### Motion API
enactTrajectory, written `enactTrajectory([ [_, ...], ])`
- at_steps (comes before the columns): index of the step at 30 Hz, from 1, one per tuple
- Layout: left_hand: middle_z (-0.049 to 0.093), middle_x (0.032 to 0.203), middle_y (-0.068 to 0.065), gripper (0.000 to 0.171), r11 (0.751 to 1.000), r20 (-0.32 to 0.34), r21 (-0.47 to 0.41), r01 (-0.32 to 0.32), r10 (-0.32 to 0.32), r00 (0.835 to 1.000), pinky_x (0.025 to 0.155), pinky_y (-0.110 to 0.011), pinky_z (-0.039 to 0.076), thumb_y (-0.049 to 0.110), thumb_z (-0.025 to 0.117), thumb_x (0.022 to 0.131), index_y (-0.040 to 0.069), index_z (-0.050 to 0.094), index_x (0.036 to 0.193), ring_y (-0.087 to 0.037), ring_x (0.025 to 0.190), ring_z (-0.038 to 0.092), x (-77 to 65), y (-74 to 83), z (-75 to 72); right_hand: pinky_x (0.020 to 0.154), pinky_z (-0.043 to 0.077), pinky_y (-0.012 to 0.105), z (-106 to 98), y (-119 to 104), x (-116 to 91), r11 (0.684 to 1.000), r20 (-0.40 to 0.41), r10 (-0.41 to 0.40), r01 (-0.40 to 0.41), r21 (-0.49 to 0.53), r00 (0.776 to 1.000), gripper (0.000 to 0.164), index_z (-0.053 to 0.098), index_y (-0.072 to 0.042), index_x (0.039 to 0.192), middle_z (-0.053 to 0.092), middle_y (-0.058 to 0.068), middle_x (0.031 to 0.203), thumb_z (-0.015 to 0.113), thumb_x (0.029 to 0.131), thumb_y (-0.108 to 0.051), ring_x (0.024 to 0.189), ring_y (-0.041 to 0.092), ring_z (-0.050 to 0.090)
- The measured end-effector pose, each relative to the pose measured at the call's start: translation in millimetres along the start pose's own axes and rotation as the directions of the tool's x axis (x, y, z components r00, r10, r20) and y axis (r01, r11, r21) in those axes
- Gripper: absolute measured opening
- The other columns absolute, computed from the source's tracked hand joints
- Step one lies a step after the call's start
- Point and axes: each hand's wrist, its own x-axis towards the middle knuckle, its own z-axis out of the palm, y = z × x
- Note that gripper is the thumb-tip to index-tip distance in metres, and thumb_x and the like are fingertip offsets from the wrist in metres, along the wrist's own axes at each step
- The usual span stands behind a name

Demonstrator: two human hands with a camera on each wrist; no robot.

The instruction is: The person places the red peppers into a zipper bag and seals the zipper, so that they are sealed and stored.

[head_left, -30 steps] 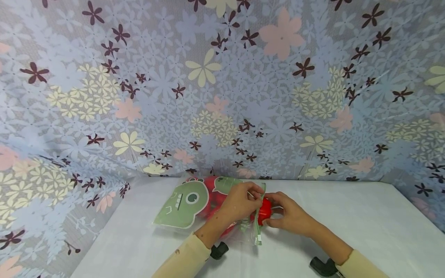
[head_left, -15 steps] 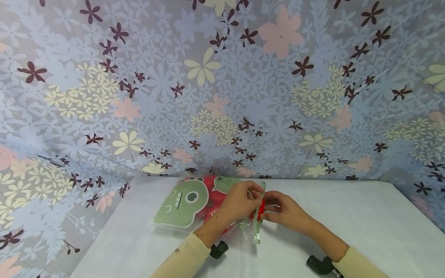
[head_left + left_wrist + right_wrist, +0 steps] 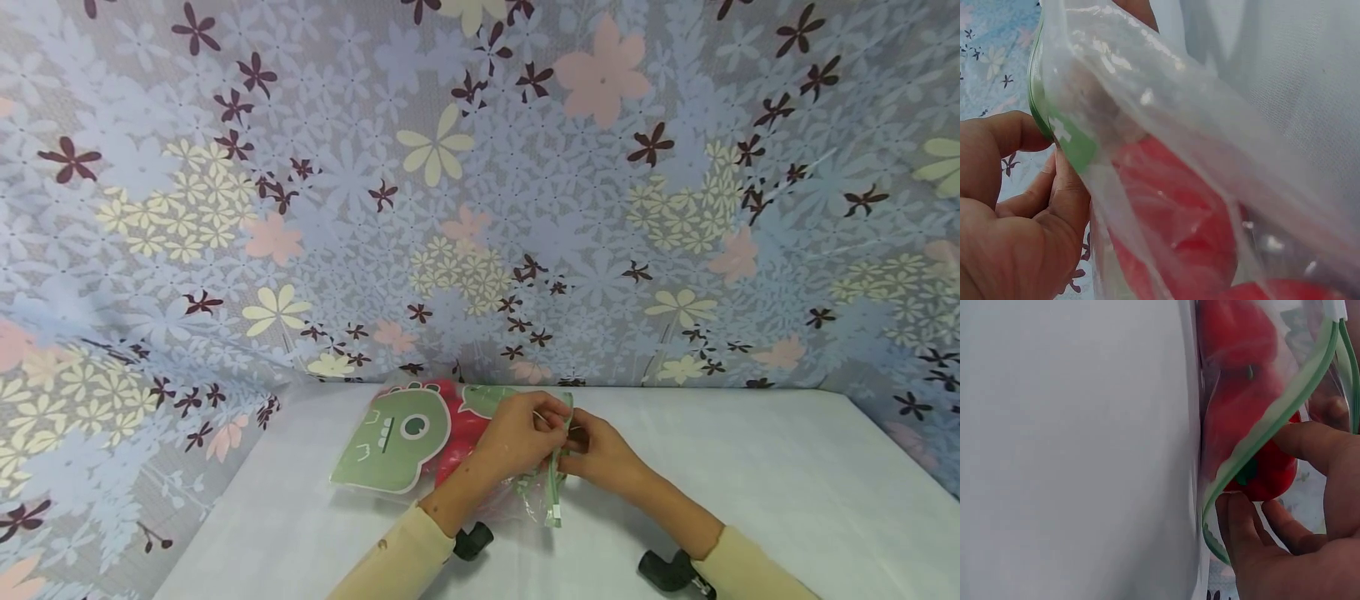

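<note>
A clear zip bag [image 3: 390, 446] with green dinosaur-like prints lies on the table, its green-edged mouth facing right. Several red bell peppers [image 3: 1172, 219] show through the plastic. My left hand [image 3: 521, 429] pinches the bag's upper rim between thumb and fingers, keeping the mouth apart. Within the mouth, my right hand [image 3: 607, 454] holds a red bell pepper [image 3: 1275, 475] with a green stem, the thumb on one side and fingertips at its end. In the head view that pepper is mostly hidden behind the hands and the green zip strip [image 3: 1272, 419].
The white-covered table [image 3: 750, 467] extends on both sides of the bag. A flower-patterned cloth [image 3: 480, 208] hangs behind and at the sides. Black devices [image 3: 474, 542] sit at the wrists by the cream sleeves [image 3: 401, 550].
My right hand has moved left, taking the red bell pepper further into the bag's mouth, where the head view barely shows it. My left hand keeps its pinch on the rim.
</note>
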Motion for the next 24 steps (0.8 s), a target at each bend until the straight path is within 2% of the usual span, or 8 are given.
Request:
enactTrajectory([
  [5, 0.069, 0.089, 0.004, 0.018, 1.000, -0.004, -0.004, -0.001, 0.001, 1.000, 0.053, -0.025, 0.056, 0.007, 0.072, 0.095, 0.008, 0.076, 0.113, -0.007, 0.064, 0.062, -0.3, 1.1, 0.0, 0.091, 0.059, 0.028, 4, 0, 3, 1.000, -0.004, -0.012, 0.012, 0.021, 1.000, 0.077, 0.041, 0.010, 0.153, 0.063, 0.026, 0.137, 0.082, 0.090, -0.006, 0.126, 0.040, 0.066],
  [12, 0.070, 0.089, 0.006, 0.018, 0.999, -0.013, 0.032, -0.016, 0.016, 1.000, 0.056, -0.023, 0.054, 0.009, 0.072, 0.095, 0.009, 0.076, 0.112, -0.005, 0.067, 0.061, -0.5, 1.2, -1.4, 0.085, 0.060, 0.027, 9, 1, 7, 1.000, -0.015, -0.025, 0.026, 0.018, 1.000, 0.075, 0.044, 0.012, 0.150, 0.067, 0.025, 0.131, 0.080, 0.087, -0.003, 0.118, 0.034, 0.070],
  [17, 0.069, 0.088, 0.007, 0.018, 0.998, -0.020, 0.057, -0.007, 0.008, 1.000, 0.058, -0.022, 0.054, 0.009, 0.073, 0.094, 0.010, 0.076, 0.112, -0.004, 0.070, 0.061, -0.6, 0.4, -1.9, 0.086, 0.059, 0.026, 11, 0, 7, 1.000, -0.030, -0.013, 0.013, -0.003, 0.999, 0.075, 0.045, 0.012, 0.150, 0.068, 0.023, 0.130, 0.079, 0.085, -0.001, 0.116, 0.030, 0.070],
  [22, 0.070, 0.090, 0.007, 0.021, 0.999, -0.014, 0.046, 0.009, -0.009, 1.000, 0.059, -0.023, 0.055, 0.007, 0.075, 0.091, 0.011, 0.076, 0.112, -0.005, 0.070, 0.062, 0.0, -1.2, -0.5, 0.087, 0.059, 0.027, 8, -1, 3, 0.998, -0.037, -0.032, 0.030, -0.052, 0.999, 0.069, 0.051, 0.009, 0.146, 0.070, 0.020, 0.126, 0.081, 0.087, -0.008, 0.110, 0.027, 0.071],
  [24, 0.070, 0.091, 0.007, 0.021, 0.999, -0.010, 0.037, 0.017, -0.017, 1.000, 0.059, -0.023, 0.057, 0.007, 0.075, 0.091, 0.011, 0.076, 0.112, -0.006, 0.071, 0.063, 0.3, -2.3, 0.0, 0.087, 0.059, 0.028, 7, -1, 0, 0.996, -0.042, -0.037, 0.034, -0.080, 0.998, 0.061, 0.057, 0.008, 0.140, 0.071, 0.018, 0.122, 0.082, 0.087, -0.009, 0.106, 0.025, 0.072],
])
